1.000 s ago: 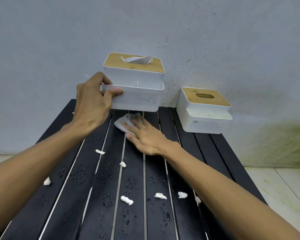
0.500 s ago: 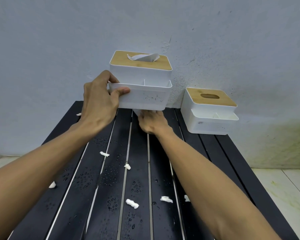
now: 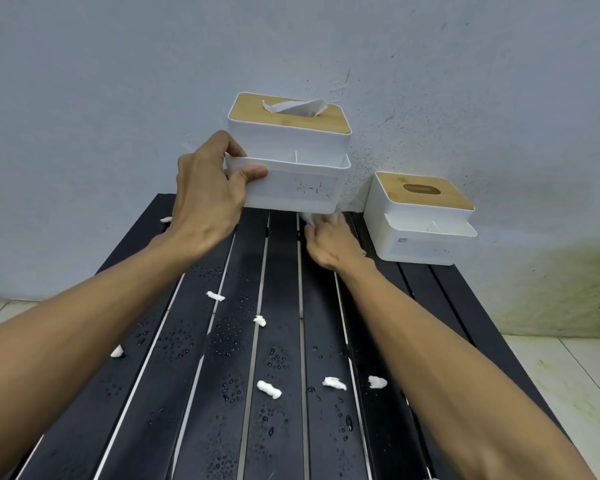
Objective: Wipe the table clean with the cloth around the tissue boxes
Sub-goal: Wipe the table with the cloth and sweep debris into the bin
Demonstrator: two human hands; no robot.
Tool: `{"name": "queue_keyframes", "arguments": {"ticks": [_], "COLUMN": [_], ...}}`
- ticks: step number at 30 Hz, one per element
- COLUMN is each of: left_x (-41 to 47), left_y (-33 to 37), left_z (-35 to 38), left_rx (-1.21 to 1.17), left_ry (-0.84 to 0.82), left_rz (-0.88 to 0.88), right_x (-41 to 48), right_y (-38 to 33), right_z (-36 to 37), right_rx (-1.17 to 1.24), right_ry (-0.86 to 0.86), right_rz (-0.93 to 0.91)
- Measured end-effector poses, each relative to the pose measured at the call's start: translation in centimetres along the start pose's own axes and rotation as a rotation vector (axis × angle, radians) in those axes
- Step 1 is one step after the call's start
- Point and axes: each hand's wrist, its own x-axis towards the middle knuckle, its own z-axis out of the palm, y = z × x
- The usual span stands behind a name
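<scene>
My left hand (image 3: 207,195) grips the left end of a white tissue box with a wooden lid (image 3: 302,174) and holds it lifted above the far end of the black slatted table (image 3: 281,278). A tissue sticks out of its lid. My right hand (image 3: 331,242) presses a white cloth (image 3: 307,218) on the table just under the lifted box; only a corner of the cloth shows. A second white tissue box with a wooden lid (image 3: 420,220) stands on the table at the far right, against the wall.
Several small white paper scraps (image 3: 269,389) and water drops lie on the dark slats in the middle and near part. The grey wall (image 3: 118,98) rises right behind the table. Tiled floor (image 3: 568,375) lies to the right.
My right hand slid the cloth away from me, from the open slats to beneath the lifted box. My left hand kept the box raised.
</scene>
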Motion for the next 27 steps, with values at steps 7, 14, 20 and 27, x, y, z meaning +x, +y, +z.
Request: {"name": "queue_keyframes", "arguments": {"ticks": [7,14,20,27], "left_x": [-1.1,-2.8,-3.7,-4.5], "left_y": [0.8,1.0,1.0,1.1], "left_z": [2.4,6.4,8.7,9.9], "left_rx": [0.028,0.028,0.036,0.022], "left_ry": [-0.050,-0.093,-0.110,-0.129], "left_rz": [-0.007,-0.042,-0.068,-0.082], "right_x": [-6.4,-12.1,-13.4,-13.1], "right_y": [-2.0,-0.2,0.7,1.2], "right_z": [-0.9,-1.8,-2.3,-1.7], "right_rx": [-0.046,-0.017,0.002,-0.011], "right_ry": [-0.118,-0.201,-0.263,-0.260], "right_rz": [-0.391,-0.455,-0.461,-0.493]}}
